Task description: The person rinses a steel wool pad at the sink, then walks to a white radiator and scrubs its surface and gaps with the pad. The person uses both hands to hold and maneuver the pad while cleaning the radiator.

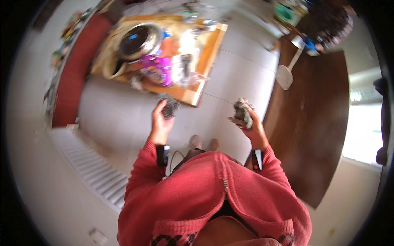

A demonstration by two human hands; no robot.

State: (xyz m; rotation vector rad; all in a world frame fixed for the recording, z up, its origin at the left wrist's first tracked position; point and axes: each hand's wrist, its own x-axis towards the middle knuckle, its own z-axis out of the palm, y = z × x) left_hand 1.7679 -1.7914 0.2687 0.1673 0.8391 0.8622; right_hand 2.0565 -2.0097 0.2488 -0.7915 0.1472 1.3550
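My left hand (162,118) holds a dark metal scouring pad (169,107) above the floor, near the close corner of a low wooden table (192,95). In my right hand (254,129) is a crumpled, dirty grey-and-brown cloth or rag (243,113); its exact kind cannot be told. The hands are well apart in front of my body. On the low table are a large round metal pot (155,40) with a dark top, a purple packet (157,70) and a cream-coloured curved item (115,73), all blurred.
At right stands a dark brown table (307,117) with a pale flat scoop or spatula (285,75). A person (323,27) wearing a blue glove works at its far end. A red bench-like piece (78,67) lies left of the low table, and a white radiator (92,166) is at lower left.
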